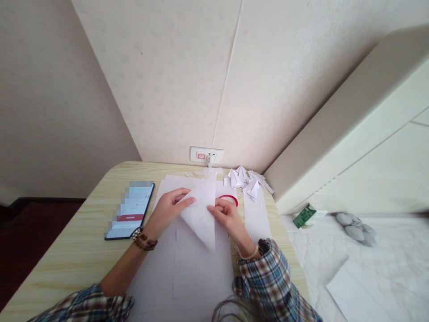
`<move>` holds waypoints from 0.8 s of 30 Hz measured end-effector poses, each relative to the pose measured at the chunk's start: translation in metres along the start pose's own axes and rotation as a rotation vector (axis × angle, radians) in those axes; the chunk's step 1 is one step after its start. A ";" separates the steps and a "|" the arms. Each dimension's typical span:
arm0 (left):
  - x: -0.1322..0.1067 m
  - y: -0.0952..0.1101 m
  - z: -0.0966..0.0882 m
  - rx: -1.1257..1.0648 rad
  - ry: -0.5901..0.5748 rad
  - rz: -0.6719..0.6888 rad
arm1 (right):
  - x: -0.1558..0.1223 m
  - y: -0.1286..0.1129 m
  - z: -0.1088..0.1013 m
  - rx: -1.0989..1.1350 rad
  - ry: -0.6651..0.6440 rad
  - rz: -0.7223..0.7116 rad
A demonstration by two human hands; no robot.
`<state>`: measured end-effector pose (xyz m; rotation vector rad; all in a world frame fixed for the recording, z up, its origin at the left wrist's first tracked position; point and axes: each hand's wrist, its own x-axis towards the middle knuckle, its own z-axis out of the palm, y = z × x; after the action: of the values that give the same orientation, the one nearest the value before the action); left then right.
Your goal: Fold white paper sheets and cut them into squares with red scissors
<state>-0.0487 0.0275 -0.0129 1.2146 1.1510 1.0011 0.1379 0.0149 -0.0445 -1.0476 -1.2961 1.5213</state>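
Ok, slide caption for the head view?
Left hand and right hand hold white paper over the table, near a phone and folded pieces.

Clock read from the folded white paper (200, 203). Left hand (167, 209) at 9 pinched it, thumb on near face; right hand (229, 217) between 3 and 4 gripped its right edge. Paper was a triangle, raised over white sheets (194, 281) that ran toward 6 on a wood-grain table (67, 259). Phone (136, 208) lay farther out at 9, screen lit, partly pixelated. Wall socket (198, 155) with a plug in it sat at 12. Small folded paper pieces (251, 188) were heaped at 2; red loop (231, 196), nearer, between 2 and 3. Off the table: green-and-white carton (304, 216) at 3, grey rounded object (355, 229) beyond it, loose sheet (363, 290) at 4.
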 end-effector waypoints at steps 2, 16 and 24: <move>0.000 0.001 -0.001 -0.017 -0.057 -0.044 | 0.000 -0.002 0.001 -0.010 -0.026 0.006; 0.000 0.003 -0.005 0.065 -0.181 -0.098 | -0.007 -0.004 0.008 -0.172 -0.240 0.082; -0.002 0.000 -0.004 -0.052 -0.116 -0.171 | -0.007 -0.004 0.008 -0.190 -0.255 0.055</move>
<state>-0.0527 0.0258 -0.0128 1.0984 1.1114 0.8166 0.1323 0.0064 -0.0393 -1.0387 -1.6263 1.6389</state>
